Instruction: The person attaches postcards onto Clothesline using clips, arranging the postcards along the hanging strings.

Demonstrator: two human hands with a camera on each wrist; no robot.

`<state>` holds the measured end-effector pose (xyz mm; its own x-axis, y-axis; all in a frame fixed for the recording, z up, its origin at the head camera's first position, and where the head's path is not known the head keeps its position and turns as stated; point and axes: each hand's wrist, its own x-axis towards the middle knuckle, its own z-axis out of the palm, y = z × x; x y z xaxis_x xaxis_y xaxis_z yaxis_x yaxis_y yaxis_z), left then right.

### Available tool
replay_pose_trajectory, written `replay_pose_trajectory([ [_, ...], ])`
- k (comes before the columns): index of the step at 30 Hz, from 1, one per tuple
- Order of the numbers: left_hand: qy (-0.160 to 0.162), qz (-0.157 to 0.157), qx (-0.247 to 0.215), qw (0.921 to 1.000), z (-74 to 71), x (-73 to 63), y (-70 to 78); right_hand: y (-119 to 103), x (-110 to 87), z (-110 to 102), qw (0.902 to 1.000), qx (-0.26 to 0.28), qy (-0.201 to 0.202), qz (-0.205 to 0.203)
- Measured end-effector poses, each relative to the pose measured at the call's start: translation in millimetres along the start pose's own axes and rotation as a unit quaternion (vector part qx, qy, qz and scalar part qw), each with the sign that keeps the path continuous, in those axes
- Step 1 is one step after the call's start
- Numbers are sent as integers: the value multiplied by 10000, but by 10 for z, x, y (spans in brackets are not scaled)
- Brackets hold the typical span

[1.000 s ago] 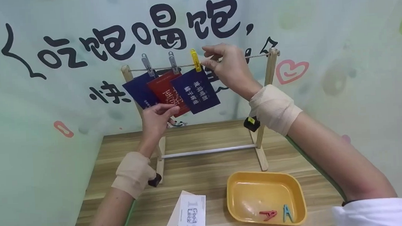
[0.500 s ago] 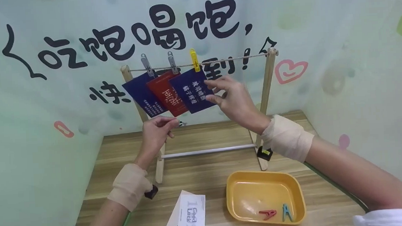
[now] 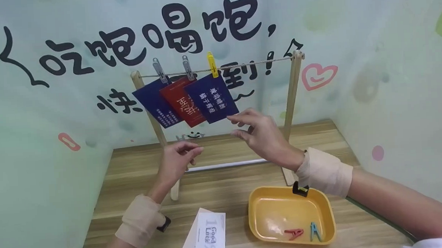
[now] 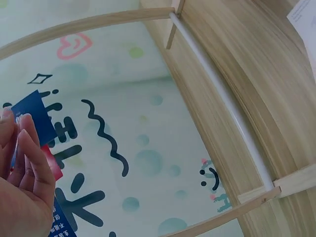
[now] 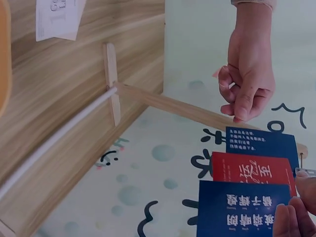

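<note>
Three cards hang overlapping from a rope on a wooden frame. The left blue card and the red card are held by grey clothespins. A yellow clothespin holds the right blue card, which overlaps the red one. My left hand is below the cards, fingers loosely curled, with nothing in it. My right hand hovers just below and right of the right blue card, holding nothing, thumb and forefinger apart. In the right wrist view, the left hand shows beyond the cards.
A yellow tray stands front right, with a red clothespin and a blue one in it. Two paper cards lie overlapping to its left. The frame's right post and white crossbar stand behind my hands.
My right hand has moved from beside the yellow clothespin down past the right blue card. My left hand has dropped away from the red card's lower edge. The cards stay hanging.
</note>
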<state>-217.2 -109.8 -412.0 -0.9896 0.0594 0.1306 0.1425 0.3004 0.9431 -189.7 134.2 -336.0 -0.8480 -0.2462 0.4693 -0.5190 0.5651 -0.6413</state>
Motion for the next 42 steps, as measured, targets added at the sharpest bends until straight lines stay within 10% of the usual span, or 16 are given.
replay_pose_trajectory([
  [14,-476,-83,407,9980,223,-382,-141,260,-558,205,9978,-492,-109,-423],
  [24,-864,899,1078,9863,285,-532,-221,429,-812,371,9808,-806,239,-1762],
  [33,-367,2174,1930,9561,325,-632,-358,563,-1064,538,9662,-994,262,-2365],
  [42,-137,2294,2234,9472,357,-711,-453,760,-1307,721,9650,-892,398,-2433],
])
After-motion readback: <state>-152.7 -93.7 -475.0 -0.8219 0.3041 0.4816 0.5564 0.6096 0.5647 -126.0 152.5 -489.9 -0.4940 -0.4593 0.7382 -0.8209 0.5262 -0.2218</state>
